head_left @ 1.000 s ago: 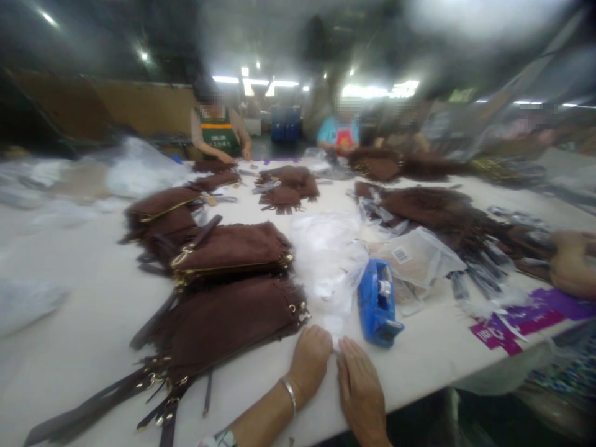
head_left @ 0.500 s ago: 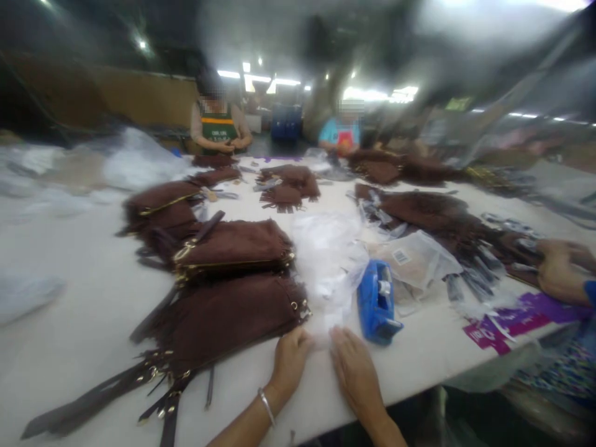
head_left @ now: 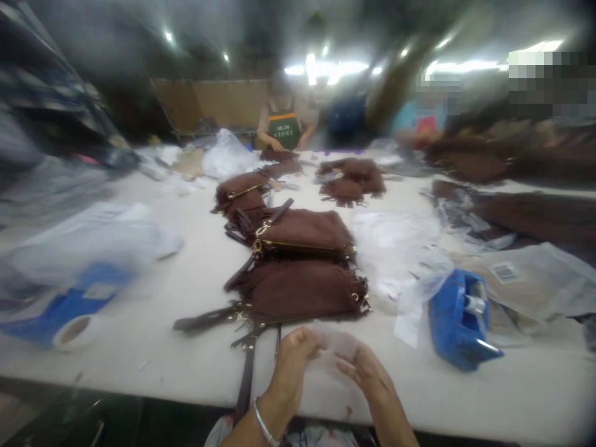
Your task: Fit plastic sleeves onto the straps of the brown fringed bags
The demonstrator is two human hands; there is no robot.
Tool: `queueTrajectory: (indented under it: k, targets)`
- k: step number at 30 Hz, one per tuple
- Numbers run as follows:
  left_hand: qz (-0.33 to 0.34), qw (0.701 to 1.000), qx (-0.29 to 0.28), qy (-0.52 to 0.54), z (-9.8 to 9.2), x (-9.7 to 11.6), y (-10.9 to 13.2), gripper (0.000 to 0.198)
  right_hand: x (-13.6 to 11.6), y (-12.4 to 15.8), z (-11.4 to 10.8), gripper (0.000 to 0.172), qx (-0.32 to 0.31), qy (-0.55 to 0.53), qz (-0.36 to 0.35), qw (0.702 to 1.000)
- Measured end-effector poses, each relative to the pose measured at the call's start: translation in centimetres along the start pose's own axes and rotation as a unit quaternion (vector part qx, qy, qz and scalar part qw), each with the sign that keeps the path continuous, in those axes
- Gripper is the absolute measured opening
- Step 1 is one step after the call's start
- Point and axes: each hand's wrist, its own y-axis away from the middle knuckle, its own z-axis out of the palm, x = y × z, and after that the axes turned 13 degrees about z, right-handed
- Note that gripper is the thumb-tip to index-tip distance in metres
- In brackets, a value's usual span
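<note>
My left hand (head_left: 289, 366) and my right hand (head_left: 365, 371) are side by side at the near table edge, both pinching a small clear plastic bag (head_left: 333, 349) held between them. A silver bracelet is on my left wrist. Just beyond my hands lies a brown suede fringed bag (head_left: 300, 290) with dark straps trailing toward me, and a second one (head_left: 305, 231) behind it. A blue tape dispenser (head_left: 459, 323) stands to the right of my right hand.
More brown bags (head_left: 351, 177) lie across the white table (head_left: 153, 335). A heap of clear plastic bags (head_left: 395, 251) sits right of centre. Another blue tape dispenser (head_left: 60, 310) is at the left. Two people work at the far end.
The view has swung to the left. My hands have lifted from the table near the plastic heap and now hold a small clear bag between them, closer to me.
</note>
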Motion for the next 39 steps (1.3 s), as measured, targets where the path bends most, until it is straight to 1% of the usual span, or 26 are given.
queueTrajectory:
  k: [1, 3, 5, 6, 8, 9, 10, 11, 14, 15, 16, 19, 23, 25, 28, 31, 34, 36, 39]
  targets:
    - [0.002, 1.0, 0.001, 0.0, -0.6, 0.1, 0.5, 0.026, -0.5, 0.3, 1.5, 0.043, -0.01, -0.024, 0.034, 0.999]
    - [0.002, 1.0, -0.006, -0.007, -2.1, 0.4, 1.4, 0.028, -1.6, 0.7, 3.9, 0.036, 0.001, -0.029, 0.086, 0.996]
    - [-0.006, 1.0, 0.002, -0.023, -4.2, 1.0, 2.1, 0.036, -2.9, 1.0, 5.3, 0.036, -0.002, -0.015, 0.098, 0.995]
    - [-0.012, 0.999, 0.012, -0.034, -5.3, 1.4, 2.3, 0.042, -3.5, 1.1, 5.7, 0.037, -0.018, -0.004, 0.096, 0.995]
    - [-0.015, 0.997, 0.037, -0.064, -7.4, 2.8, 2.6, 0.055, -4.4, 1.4, 6.4, 0.037, -0.069, 0.031, 0.093, 0.993]
    - [-0.01, 0.995, 0.038, -0.087, -8.3, 3.6, 2.6, 0.06, -4.8, 1.6, 6.6, 0.036, -0.095, 0.055, 0.091, 0.99]
    - [-0.002, 0.993, 0.023, -0.116, -9.0, 4.4, 2.6, 0.06, -5.1, 1.8, 6.9, 0.035, -0.12, 0.081, 0.086, 0.986]
    - [0.009, 0.989, -0.007, -0.149, -9.5, 5.1, 2.7, 0.057, -5.4, 2.0, 7.3, 0.034, -0.142, 0.108, 0.079, 0.981]
    - [0.028, 0.964, -0.108, -0.241, -10.4, 6.6, 3.0, 0.035, -6.3, 2.6, 8.4, 0.032, -0.185, 0.179, 0.048, 0.965]
    - [0.028, 0.957, -0.126, -0.259, -10.6, 6.7, 3.2, 0.027, -6.6, 2.8, 8.8, 0.031, -0.192, 0.196, 0.037, 0.961]
    - [0.028, 0.954, -0.13, -0.268, -10.8, 6.7, 3.5, 0.022, -6.8, 3.0, 9.2, 0.03, -0.196, 0.209, 0.029, 0.958]
    - [0.012, 0.958, -0.11, -0.263, -11.7, 6.2, 4.5, 0.02, -7.0, 3.5, 10.1, 0.028, -0.203, 0.219, 0.031, 0.954]
    - [-0.044, 0.973, -0.063, -0.216, -13.2, 5.0, 5.9, 0.023, -6.1, 4.2, 11.0, 0.026, -0.242, 0.131, 0.082, 0.958]
    - [-0.048, 0.98, -0.037, -0.191, -13.9, 4.5, 6.6, 0.026, -5.6, 4.4, 11.6, 0.027, -0.262, 0.093, 0.108, 0.955]
    - [-0.033, 0.984, -0.011, -0.172, -14.7, 4.0, 7.6, 0.029, -5.0, 4.4, 12.7, 0.027, -0.272, 0.069, 0.135, 0.95]
    - [-0.024, 0.984, 0.001, -0.176, -15.4, 4.0, 8.1, 0.031, -4.9, 4.1, 13.7, 0.027, -0.289, 0.053, 0.148, 0.944]
    - [-0.027, 0.983, 0.012, -0.18, -16.0, 4.5, 8.2, 0.032, -5.1, 4.0, 14.6, 0.026, -0.309, 0.036, 0.161, 0.937]
    - [-0.037, 0.983, 0.016, -0.177, -16.1, 4.8, 8.0, 0.032, -5.3, 4.1, 15.1, 0.027, -0.308, 0.042, 0.164, 0.936]
    - [-0.048, 0.985, 0.015, -0.166, -16.3, 5.0, 7.8, 0.031, -5.6, 4.2, 15.6, 0.029, -0.298, 0.068, 0.143, 0.941]
